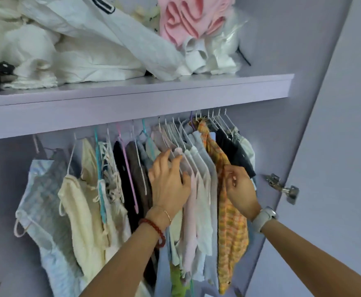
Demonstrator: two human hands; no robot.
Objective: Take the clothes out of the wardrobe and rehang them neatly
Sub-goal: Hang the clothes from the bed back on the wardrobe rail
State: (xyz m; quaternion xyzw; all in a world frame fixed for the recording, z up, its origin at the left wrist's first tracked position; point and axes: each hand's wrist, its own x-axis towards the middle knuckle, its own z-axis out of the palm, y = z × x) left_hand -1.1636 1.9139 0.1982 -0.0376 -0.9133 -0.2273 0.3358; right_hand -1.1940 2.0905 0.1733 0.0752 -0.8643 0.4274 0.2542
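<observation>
Two hands: both reach into the lilac wardrobe [316, 67], centre of the frame.
Left hand [168, 182]: fingers spread and fairly straight, pressed against the pale hanging tops [196, 168] in the middle of the rail, parting them; nothing is held.
Right hand [240, 188]: fingers curled, pinching the edge of the orange plaid garment [228, 228] just right of centre.
Wrists: red bead bracelet [154, 228] on the left, white watch [264, 217] on the right.
Hanging clothes: a crowded row across the middle, under the shelf [132, 103]; light blue top [44, 211] and cream top [83, 215] at lower left, dark garments [235, 151] at the right end.
Hangers [218, 121]: mostly white wire, some pink and teal.
Upper shelf: heaped white fabric [79, 50] at upper left, a pink piece [186, 18] at top centre.
Door hinge [282, 187]: right of centre.
</observation>
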